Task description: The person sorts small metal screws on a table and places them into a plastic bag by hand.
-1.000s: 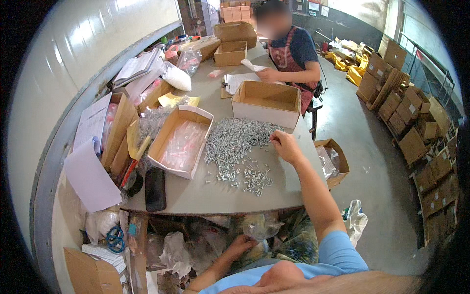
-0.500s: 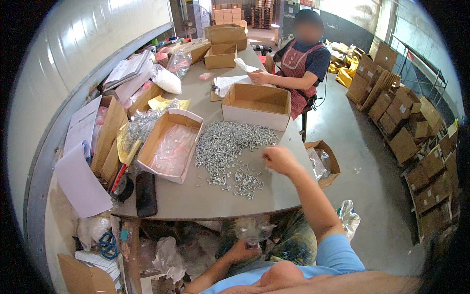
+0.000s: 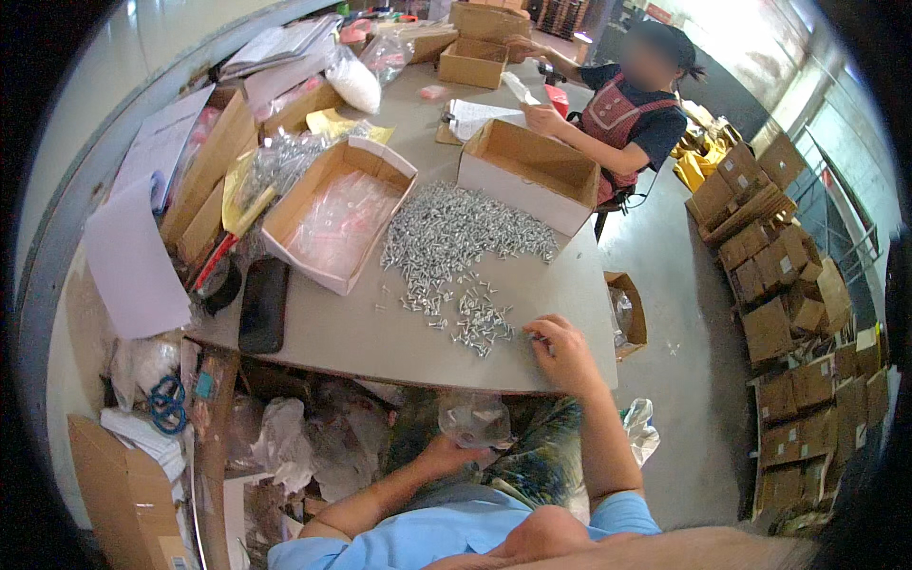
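A heap of small silver screws (image 3: 465, 228) is spread over the grey table, with a smaller cluster (image 3: 482, 323) at its near side. Beside that cluster, my right hand (image 3: 565, 356) is low at the tabletop, fingers curled together; what is in them is too small to make out. Below the table's front edge, above my lap, my left hand (image 3: 451, 458) is closed on the lower part of a clear plastic bag (image 3: 475, 418), which stands with its mouth spread.
Left of the screws, a white-sided carton (image 3: 342, 271) contains clear plastic bags. Another carton (image 3: 570, 204) stands behind the heap. A black phone (image 3: 263, 306) lies near the front edge. Across the table sits a co-worker (image 3: 632, 119) with paper in hand. Stacked cardboard boxes (image 3: 769, 318) line the right.
My right hand has come nearer along the table, from beside the large heap to beside the small cluster. My left hand still holds the bag. The view has shifted; the co-worker's other arm now reaches out.
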### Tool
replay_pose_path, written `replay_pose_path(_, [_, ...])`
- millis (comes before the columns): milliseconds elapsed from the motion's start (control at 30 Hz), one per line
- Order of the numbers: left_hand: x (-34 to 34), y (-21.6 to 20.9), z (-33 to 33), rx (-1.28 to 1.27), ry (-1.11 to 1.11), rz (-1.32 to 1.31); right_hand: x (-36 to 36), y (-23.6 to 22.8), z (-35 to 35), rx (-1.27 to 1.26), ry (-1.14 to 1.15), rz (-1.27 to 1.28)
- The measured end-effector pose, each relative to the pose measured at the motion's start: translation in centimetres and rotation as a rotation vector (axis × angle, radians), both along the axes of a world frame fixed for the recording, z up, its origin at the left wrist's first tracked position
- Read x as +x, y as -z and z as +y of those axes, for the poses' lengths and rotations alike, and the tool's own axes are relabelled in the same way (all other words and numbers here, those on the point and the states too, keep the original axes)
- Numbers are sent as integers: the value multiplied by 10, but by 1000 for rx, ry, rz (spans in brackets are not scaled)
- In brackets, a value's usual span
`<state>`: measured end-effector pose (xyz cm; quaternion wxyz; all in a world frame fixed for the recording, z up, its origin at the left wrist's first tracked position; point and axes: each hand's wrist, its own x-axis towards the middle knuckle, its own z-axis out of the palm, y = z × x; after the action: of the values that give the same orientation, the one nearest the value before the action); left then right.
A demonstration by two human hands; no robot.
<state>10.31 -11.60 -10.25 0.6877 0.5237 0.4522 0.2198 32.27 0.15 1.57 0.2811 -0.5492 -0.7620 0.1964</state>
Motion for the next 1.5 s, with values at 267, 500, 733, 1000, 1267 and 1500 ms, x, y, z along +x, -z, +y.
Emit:
replay_pose_path(267, [-2,4,-4,-48,20,-219,-41,-1,-1,38,-62,-12])
replay_pose_path(500, [-2,18,-10,82,-18,-114,-39,-1,-8,20,-31,17])
replay_pose_path(733, [3,19,-11,152,20,-199,-42,1,-5,62,-9,15])
replay_pose_path(1000, [3,21,-10,103,-29,-339,-45,1,-4,123,-13,-25])
replay_pose_path(1267, [0,11,-6,-21,82,-227,-47,-8,-38,19,-84,-97])
replay_pose_path(1500, [4,10,-13,2,-50,-316,-40,-18,-12,-41,-132,-21])
